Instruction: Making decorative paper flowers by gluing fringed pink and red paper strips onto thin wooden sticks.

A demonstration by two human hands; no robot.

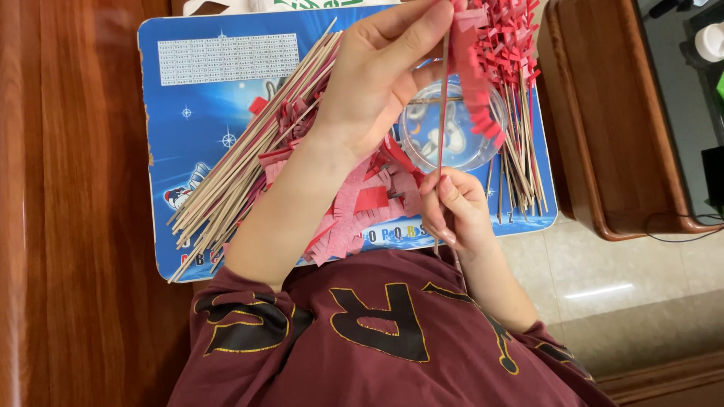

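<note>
Red fringed paper strip (473, 71) is being wound around a thin wooden skewer (442, 113), held roughly upright over the work area. Left hand (377, 71) reaches in from the lower left, its thumb and fingers pinched on the skewer's upper part where the strip meets it. Right hand (452, 207) is closed around the skewer's lower end, fingers curled tight, just above the person's maroon shirt (377, 339).

Blue printed board (204, 105) serves as the surface (a grid table and star pattern are printed on it; its left edge is worn). On it:
- a loose bundle of bare skewers (234, 181), fanned diagonally from lower left to upper right, passing under the left forearm;
- a heap of cut pink and red fringed strips (362, 215), lying between the two forearms and partly over the bundle;
- a clear round container (449, 139) behind the held skewer, contents not legible;
- a group of finished skewers with red fringe (513, 45) at upper right, their bare ends pointing down toward the board's near edge (520, 181).

Board rests on dark reddish wooden boards (75, 226) at left. Wooden furniture with a raised rim (603, 120) stands to the right, and pale floor tile (603, 286) shows below it.
</note>
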